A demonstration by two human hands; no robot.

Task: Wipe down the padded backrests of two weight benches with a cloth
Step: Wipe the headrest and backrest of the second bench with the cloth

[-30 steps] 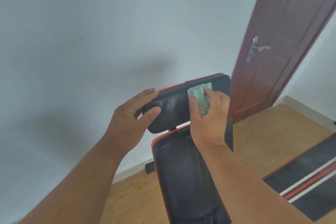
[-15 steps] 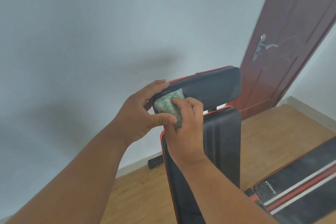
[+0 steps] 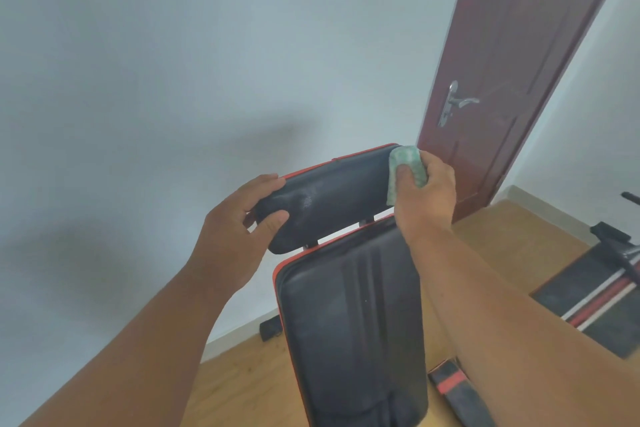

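A black weight bench with red piping stands upright in front of me. Its small top pad [image 3: 332, 194] sits above the long padded backrest [image 3: 349, 326]. My left hand [image 3: 239, 232] grips the left end of the top pad, thumb on the front and fingers over the upper edge. My right hand [image 3: 426, 191] holds a folded green and white cloth [image 3: 403, 166] and presses it against the right end of the same pad. A second bench pad [image 3: 599, 302], black with red and white stripes, lies at the right edge.
A dark red door [image 3: 519, 62] with a metal lever handle [image 3: 457, 102] stands just behind the bench on the right. A pale wall fills the left. The floor [image 3: 242, 381] is light wood. Black frame parts [image 3: 620, 246] sit at the far right.
My right hand has slid the cloth from the left end of the top pad, beside my left thumb, across to its right end. My left hand keeps its hold on the left end.
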